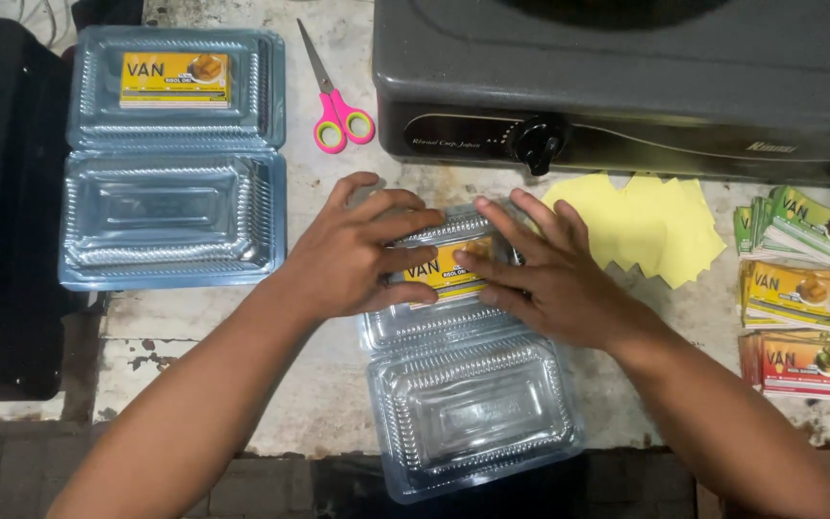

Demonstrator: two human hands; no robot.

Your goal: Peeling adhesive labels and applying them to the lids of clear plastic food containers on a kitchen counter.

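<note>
An open clear plastic clamshell box (473, 413) lies on the worn counter in front of me. Its far half carries a yellow sticker label (442, 273). My left hand (357, 255) lies flat on the left side of that half, fingers pressing on the label. My right hand (554, 269) rests on the right side, fingertips touching the label's edge. Both hands press down with fingers spread; neither grips anything.
A second open clamshell (173, 159) with a yellow label lies at far left. Pink-handled scissors (336, 106) lie behind. A dark gas stove (626, 86) fills the back. Yellow backing papers (650, 226) and stacks of labels (797, 288) sit at right.
</note>
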